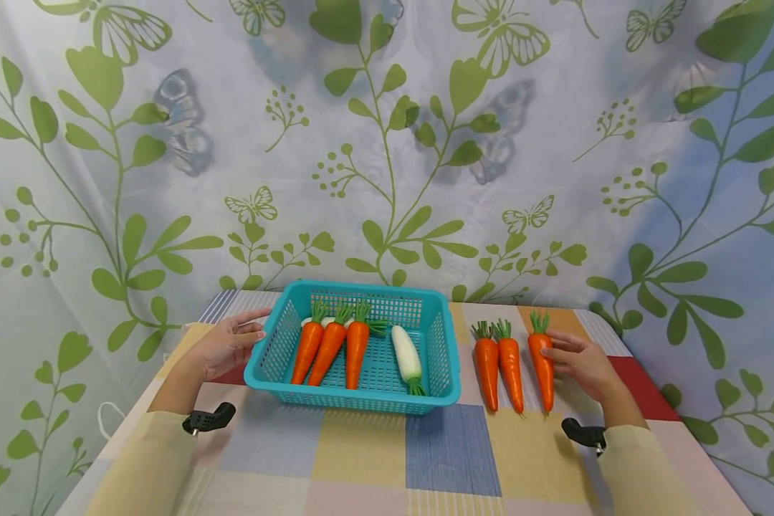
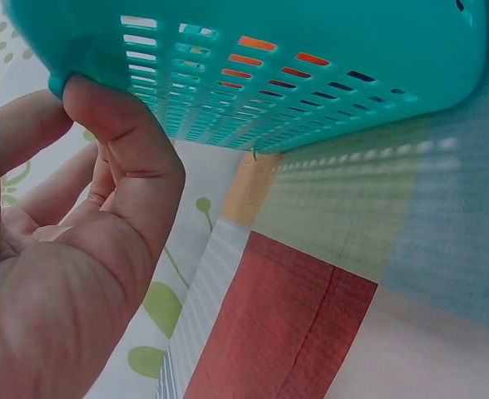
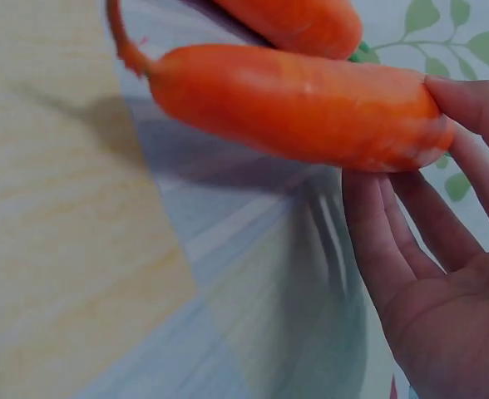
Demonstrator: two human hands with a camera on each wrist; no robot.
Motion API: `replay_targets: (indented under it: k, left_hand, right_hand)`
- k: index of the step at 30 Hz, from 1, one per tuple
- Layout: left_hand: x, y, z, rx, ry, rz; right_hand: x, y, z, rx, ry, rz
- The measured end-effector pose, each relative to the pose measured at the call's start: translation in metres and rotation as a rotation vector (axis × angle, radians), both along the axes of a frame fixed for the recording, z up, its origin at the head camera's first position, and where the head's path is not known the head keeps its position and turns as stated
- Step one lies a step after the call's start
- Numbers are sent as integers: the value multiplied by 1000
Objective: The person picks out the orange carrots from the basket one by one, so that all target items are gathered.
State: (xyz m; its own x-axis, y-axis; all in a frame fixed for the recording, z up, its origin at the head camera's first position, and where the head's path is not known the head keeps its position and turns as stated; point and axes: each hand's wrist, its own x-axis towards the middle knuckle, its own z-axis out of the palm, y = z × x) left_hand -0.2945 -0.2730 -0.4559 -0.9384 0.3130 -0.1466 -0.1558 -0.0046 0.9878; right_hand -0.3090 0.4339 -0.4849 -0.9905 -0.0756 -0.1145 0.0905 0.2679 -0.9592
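My left hand (image 1: 228,345) pinches the left rim of a turquoise plastic basket (image 1: 355,405); thumb and forefinger meet at the rim in the left wrist view. Inside the basket lie several vegetables: a left carrot (image 1: 307,351), a middle carrot (image 1: 329,350), a right carrot (image 1: 357,351) and a white radish (image 1: 405,351) with a green top. More white shows behind the carrots' leaves, partly hidden. On the far right, my right hand (image 1: 580,364) holds a carrot (image 3: 303,104) near its leafy end, between thumb and fingers. Its root tip points toward me.
Two more carrots, an outer one (image 1: 487,369) and an inner one (image 1: 511,369), lie side by side between the basket and my right hand. A patchwork cloth (image 1: 361,444) covers the table. Behind it hangs a leaf-patterned curtain (image 1: 419,179).
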Motion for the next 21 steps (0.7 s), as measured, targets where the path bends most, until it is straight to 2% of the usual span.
replay_targets:
  k: [2,7,13,21]
  left_hand:
    - [0,0,0,-3,2,-2]
    - [-1,1,1,-14,10,-6]
    - [0,0,1,-11,3,-2]
    - [0,0,0,-24,0,2]
  right_hand:
    - [-2,2,-4,-6,-10,7]
    - [-8,1,-8,58,-23,48]
    - [-16,-5,-7,127,-78,35]
    - [-22,-7,-6,151,-88,66]
